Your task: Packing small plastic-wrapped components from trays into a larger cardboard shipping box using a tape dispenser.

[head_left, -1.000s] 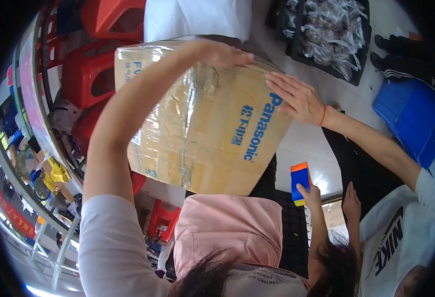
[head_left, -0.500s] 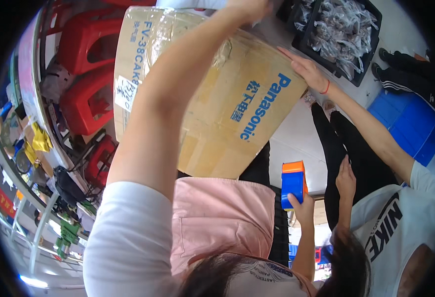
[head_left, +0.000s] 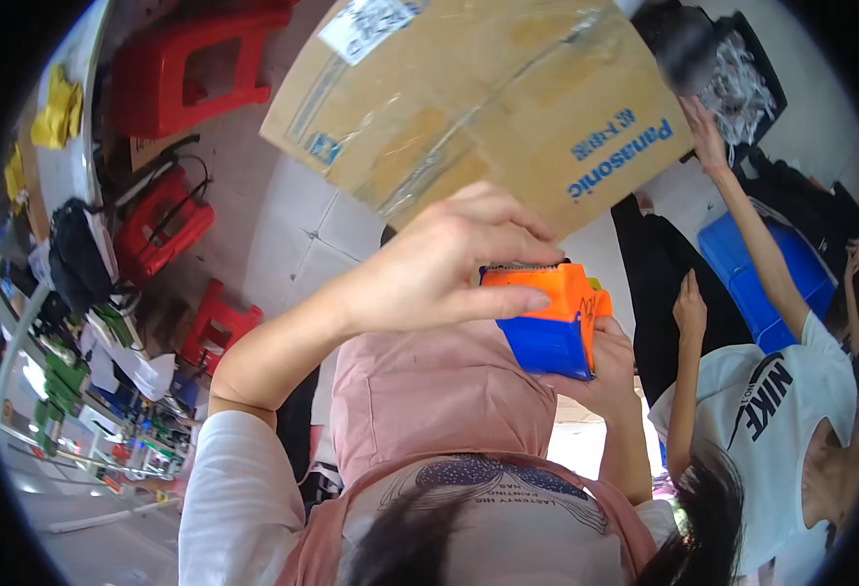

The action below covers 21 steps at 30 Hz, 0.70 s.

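1. Dispenser (head_left: 554,344), blue and orange: located just below the box (head_left: 571,93) in view, on the wearer's side, before the pink apron (head_left: 419,405).
2. Right hand (head_left: 605,376): wrapped round the dispenser's right and lower sides, gripping it; located below the box's lower right edge.
3. Left hand (head_left: 459,259): thumb laid on the dispenser's orange part, fingers bent over its toothed edge (head_left: 522,268). Cannot tell whether thumb and fingers pinch anything between them.
4. Governing relation: toothed edge runs left to right and faces the box. Dispenser lies right of the left palm, under its fingertips. Its long axis is foreshortened and cannot be told. Left hand is the nearer to the box, overlapping its lower edge in view; contact not determinable.
5. Taped seam (head_left: 493,105): slants across the box, from lower left to upper right.
6. Co-worker's hand (head_left: 708,137): at the box's right edge, apparently touching.
7. Red stools (head_left: 161,93): left of the box. Blue bin (head_left: 791,298): right of and below the box.
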Available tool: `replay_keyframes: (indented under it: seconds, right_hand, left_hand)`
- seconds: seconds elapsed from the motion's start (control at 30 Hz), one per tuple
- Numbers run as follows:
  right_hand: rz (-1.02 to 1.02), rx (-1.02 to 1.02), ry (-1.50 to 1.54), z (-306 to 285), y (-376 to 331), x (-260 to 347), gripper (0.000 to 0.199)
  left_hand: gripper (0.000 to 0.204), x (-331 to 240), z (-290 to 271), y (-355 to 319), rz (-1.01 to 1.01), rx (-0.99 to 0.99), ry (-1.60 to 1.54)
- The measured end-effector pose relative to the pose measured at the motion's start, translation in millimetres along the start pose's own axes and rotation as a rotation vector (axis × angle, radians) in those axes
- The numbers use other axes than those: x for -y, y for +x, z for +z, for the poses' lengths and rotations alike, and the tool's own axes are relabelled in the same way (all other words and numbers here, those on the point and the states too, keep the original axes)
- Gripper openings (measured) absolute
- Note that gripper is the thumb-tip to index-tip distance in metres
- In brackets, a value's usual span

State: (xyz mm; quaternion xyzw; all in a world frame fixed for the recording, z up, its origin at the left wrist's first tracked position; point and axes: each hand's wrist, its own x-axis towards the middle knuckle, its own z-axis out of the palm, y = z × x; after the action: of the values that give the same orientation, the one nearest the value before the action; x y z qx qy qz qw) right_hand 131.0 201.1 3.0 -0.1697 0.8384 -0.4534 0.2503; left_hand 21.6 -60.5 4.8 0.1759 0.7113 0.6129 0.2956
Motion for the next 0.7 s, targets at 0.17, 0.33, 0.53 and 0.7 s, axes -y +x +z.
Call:
replay_keyframes:
  seconds: [0.17,0.33,0.53,0.7]
  right_hand:
    - [0.009,0.137,-0.092,29,38,43,0.037]
    - [-0.015,0.203,-0.132,53,67,64,0.040]
    - [-0.066,0.286,-0.136,65,86,77,0.041]
    - [-0.106,0.311,-0.088,55,96,60,0.040]
  left_hand:
    - [0.041,29,-32,-59,-0.098,-0.076,-0.152]
    - [0.045,57,-49,-92,-0.129,-0.127,-0.429]
    - [0.038,91,-71,-91,-0.297,-0.059,-0.840]
    - [0.028,104,-66,-80,-0.395,-0.093,-0.736]
